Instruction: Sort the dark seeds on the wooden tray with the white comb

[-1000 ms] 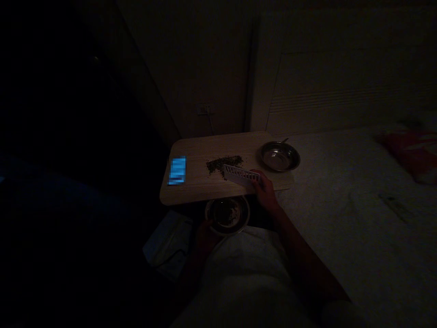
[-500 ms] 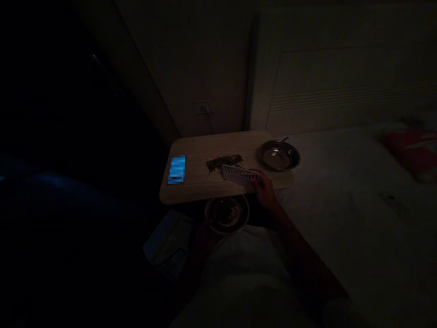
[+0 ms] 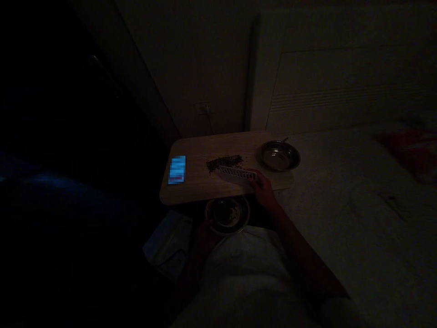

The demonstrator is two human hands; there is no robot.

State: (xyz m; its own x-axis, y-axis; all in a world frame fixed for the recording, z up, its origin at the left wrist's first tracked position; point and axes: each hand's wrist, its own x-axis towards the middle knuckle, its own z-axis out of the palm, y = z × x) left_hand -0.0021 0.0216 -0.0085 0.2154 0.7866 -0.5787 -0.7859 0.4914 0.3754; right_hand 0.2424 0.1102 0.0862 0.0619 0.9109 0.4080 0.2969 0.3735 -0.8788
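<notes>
My right hand (image 3: 262,184) is closed on one end of a pale, slotted plastic strip (image 3: 237,175), held low over the wooden table (image 3: 191,191). Beyond the strip lies a spread of small dark grains (image 3: 223,162); too dim to tell their kind. My left hand (image 3: 205,232) grips the near-left rim of a metal bowl (image 3: 247,214), just below the table's front edge. Some dark bits lie inside that bowl. Shadow hides most of the left fingers.
A second metal bowl (image 3: 280,157) with a handle-like piece behind it stands at the table's right end. A lit phone (image 3: 176,170) lies at the left end. A pale bag (image 3: 169,246) is below left, a bed (image 3: 341,205) to the right.
The slotted strip has shifted slightly left and toward me, off the near edge of the grains. My left hand and its bowl have hardly moved.
</notes>
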